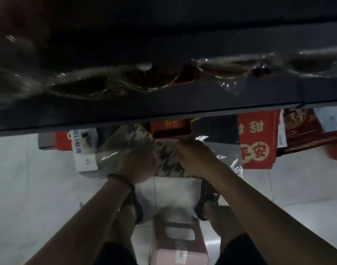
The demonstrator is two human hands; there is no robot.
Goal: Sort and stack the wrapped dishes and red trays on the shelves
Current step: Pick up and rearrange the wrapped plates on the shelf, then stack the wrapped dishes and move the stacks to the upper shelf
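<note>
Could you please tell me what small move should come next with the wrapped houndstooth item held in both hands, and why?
Probably slide the wrapped houndstooth item forward toward the red tray under the shelf edge. The left hand and right hand both grip it, and its far end lies close by that tray.

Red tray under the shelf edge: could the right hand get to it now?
Probably yes, once freed. The red tray sits just beyond the right hand with nothing between, but that hand and the left hand both grip the checked package.
</note>
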